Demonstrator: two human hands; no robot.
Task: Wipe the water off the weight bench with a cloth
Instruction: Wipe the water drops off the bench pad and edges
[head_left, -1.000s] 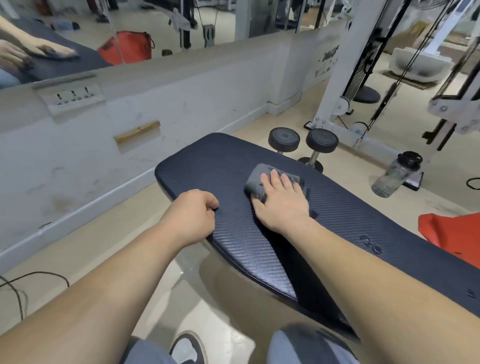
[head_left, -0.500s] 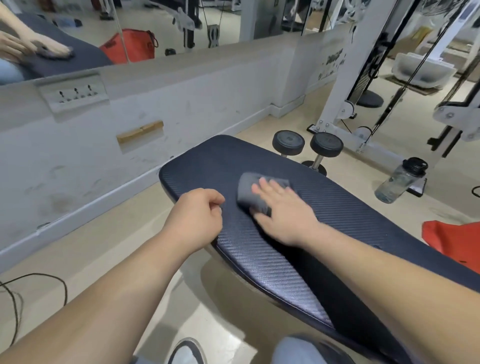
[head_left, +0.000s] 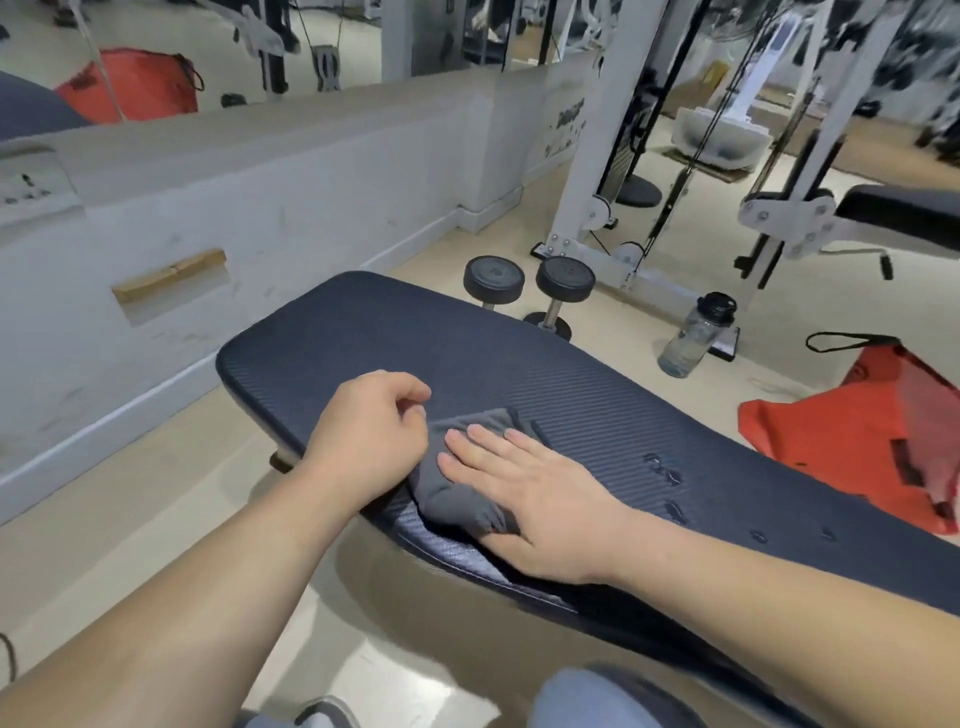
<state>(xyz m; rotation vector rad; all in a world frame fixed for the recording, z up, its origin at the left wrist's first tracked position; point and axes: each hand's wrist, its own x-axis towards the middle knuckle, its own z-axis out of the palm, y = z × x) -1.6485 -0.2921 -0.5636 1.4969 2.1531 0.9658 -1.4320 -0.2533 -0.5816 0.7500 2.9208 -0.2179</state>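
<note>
Right hand (head_left: 524, 499), fingers flat, presses cloth (head_left: 457, 501) on desk (head_left: 415, 338). Left hand (head_left: 369, 436) fisted, empty. Droplets (head_left: 670, 475) lie rightward along the desk's length, nearer the right hand.

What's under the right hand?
A grey cloth lies under the flat right hand, on the weight bench. Any water beneath the cloth is covered; droplets show farther right.

One left hand (head_left: 369, 431), one right hand (head_left: 524, 493), one cloth (head_left: 457, 499), one bench (head_left: 415, 332), two dumbbells (head_left: 493, 278) (head_left: 565, 275), one bottle (head_left: 693, 338), one red bag (head_left: 857, 436) at right.
</note>
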